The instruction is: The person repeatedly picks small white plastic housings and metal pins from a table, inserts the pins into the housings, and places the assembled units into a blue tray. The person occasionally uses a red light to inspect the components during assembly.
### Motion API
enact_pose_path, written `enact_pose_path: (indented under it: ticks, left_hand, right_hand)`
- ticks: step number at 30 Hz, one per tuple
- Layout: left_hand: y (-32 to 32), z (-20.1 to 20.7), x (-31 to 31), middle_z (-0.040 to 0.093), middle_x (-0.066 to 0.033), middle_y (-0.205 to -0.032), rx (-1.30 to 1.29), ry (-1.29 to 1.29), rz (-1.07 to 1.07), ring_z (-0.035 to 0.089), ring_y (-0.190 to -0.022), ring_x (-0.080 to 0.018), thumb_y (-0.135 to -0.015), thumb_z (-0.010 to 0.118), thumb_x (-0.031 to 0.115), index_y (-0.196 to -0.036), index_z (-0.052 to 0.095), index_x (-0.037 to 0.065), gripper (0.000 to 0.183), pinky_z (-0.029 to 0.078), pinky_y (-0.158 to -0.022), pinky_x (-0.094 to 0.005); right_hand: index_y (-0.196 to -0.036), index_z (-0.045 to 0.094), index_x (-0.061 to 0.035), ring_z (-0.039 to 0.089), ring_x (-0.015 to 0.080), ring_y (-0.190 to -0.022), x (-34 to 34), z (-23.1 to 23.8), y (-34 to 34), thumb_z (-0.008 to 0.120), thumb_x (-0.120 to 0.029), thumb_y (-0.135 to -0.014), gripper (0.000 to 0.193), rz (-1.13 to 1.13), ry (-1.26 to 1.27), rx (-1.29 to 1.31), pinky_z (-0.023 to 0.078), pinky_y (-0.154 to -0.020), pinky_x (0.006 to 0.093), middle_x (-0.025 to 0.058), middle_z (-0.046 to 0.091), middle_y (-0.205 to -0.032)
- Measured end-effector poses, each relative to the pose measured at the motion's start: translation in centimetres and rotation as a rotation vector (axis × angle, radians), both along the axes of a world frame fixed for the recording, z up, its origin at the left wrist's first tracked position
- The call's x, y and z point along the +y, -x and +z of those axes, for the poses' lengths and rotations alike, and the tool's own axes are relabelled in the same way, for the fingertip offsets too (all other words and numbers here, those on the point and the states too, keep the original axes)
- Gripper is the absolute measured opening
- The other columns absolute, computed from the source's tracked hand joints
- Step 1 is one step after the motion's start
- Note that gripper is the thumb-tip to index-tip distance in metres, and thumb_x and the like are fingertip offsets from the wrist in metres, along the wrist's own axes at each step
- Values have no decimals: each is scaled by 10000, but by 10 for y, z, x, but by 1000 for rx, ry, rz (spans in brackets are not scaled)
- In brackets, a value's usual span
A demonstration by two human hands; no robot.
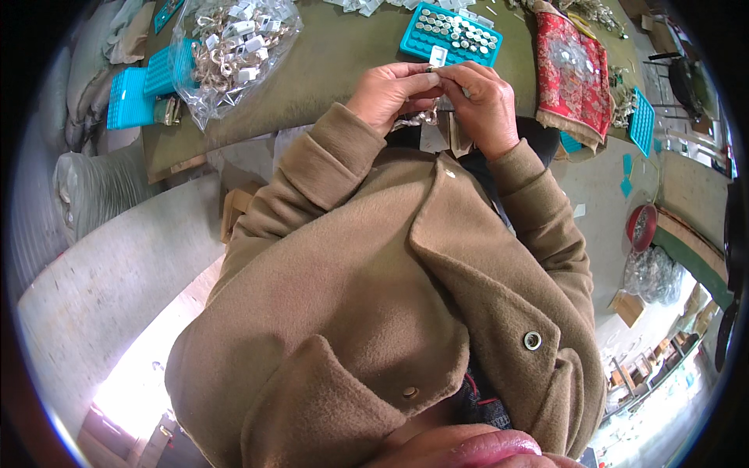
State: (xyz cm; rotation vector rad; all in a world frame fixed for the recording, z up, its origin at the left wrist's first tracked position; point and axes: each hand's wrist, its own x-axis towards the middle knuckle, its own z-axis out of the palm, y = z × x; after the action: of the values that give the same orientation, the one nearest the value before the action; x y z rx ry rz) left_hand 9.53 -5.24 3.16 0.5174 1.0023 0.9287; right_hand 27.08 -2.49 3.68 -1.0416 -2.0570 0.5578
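Note:
Both hands meet at the table's near edge around a small white plastic housing (438, 56). My left hand (392, 95) is closed, thumb and fingers pinching just below the housing. Opposite it, my right hand (485, 101) is closed too, its fingertips pressed against the same spot. What lies between the fingertips is mostly covered. A twisted beige cord (417, 119) hangs beneath the hands. Right behind them lies a turquoise tray (407, 45) with rows of small round silvery pieces, some of its holes unfilled.
A clear plastic bag (204, 109) of white housings with bundled cords lies at the left, beside turquoise trays (129, 97). White plastic parts (365, 6) are scattered at the far edge. On the right, a red patterned cloth (552, 86) drapes over the green table (335, 54).

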Motion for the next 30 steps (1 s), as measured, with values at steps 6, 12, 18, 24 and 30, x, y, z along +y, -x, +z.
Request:
enact_pose_path:
  ticks: [6,12,18,24,30]
  left_hand:
    - [4,2,5,703,-11,-1002,46,53,57,668,-863,-56,-947,624,212,-1094,668,59,216,506,-637,-149]
    - [7,6,9,705,-31,-1018,27,69,41,670,-879,-55,-956,609,222,-1080,666,63,209,469,-590,-136]
    - [6,4,7,701,-50,-1039,-51,67,105,676,-925,-85,-964,590,189,-1098,653,56,199,527,-658,-169]
    - [3,11,6,696,-44,-1033,-51,-6,71,679,-953,-113,-950,609,166,-1090,657,53,186,550,-722,-199]
    - [1,19,-1,691,-15,-997,-49,-15,66,671,-947,-103,-925,647,153,-1082,667,66,180,527,-726,-190]
  right_hand:
    - [-994,736,-83,689,209,-745,39,-14,-11,688,-112,-863,143,-155,97,167,540,-648,308,91,695,-860]
    - [-871,731,-150,607,236,-857,56,-34,-7,680,-144,-805,83,-167,-344,-209,467,-767,366,-3,616,-888]
    - [-907,687,-137,601,243,-855,48,-25,-5,674,-108,-801,111,-81,-368,-313,447,-779,379,17,624,-862]
    - [-970,660,-27,649,221,-852,28,-1,1,669,14,-823,152,44,27,172,514,-772,309,81,670,-938]
    - [-943,655,-35,639,228,-836,16,8,9,693,15,-795,161,18,-150,99,513,-751,315,81,664,-894]
